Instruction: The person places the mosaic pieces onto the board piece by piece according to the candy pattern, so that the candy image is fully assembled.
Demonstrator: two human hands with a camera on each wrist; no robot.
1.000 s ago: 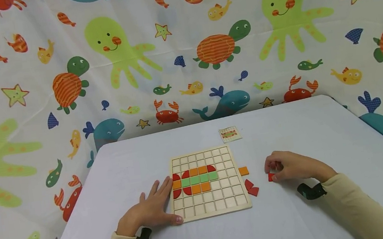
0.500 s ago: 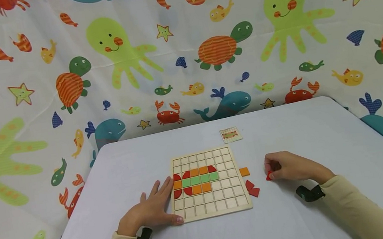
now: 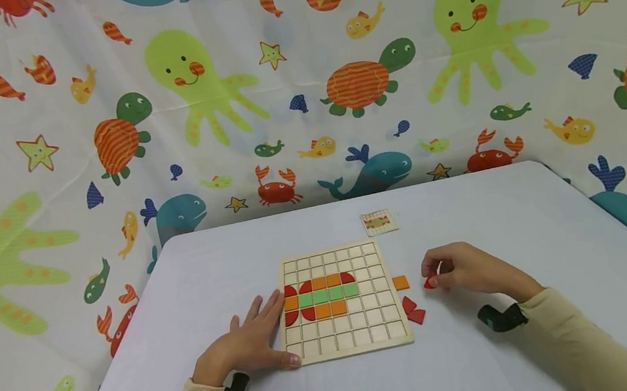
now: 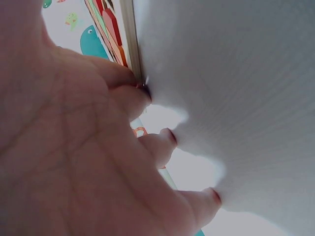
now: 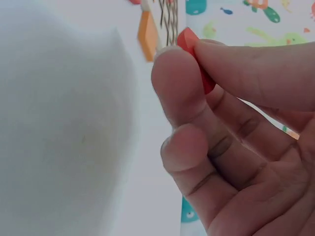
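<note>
A wooden grid board (image 3: 367, 334) lies on the table, with red quarter-round, orange square and green square tiles set in its left and middle cells. My left hand (image 3: 246, 344) rests with spread fingers against the board's left edge, its thumb at the near left corner. To the right of the board, my right hand (image 3: 469, 273) pinches a red tile (image 5: 190, 40) between thumb and index finger, just above the table. Part of that tile is hidden by the fingers. An orange tile (image 3: 400, 283) and red tiles (image 3: 416, 316) lie beside the board's right edge.
Behind the board lies a small pattern card (image 3: 378, 222) showing a similar coloured figure on a grid. A white cloth covers the table (image 3: 226, 253). A curtain (image 3: 292, 33) printed with sea animals hangs behind the table and along its left side.
My right hand has lifted the red tile from the table and moved a little left toward the board. My left hand keeps its place on the board's edge.
</note>
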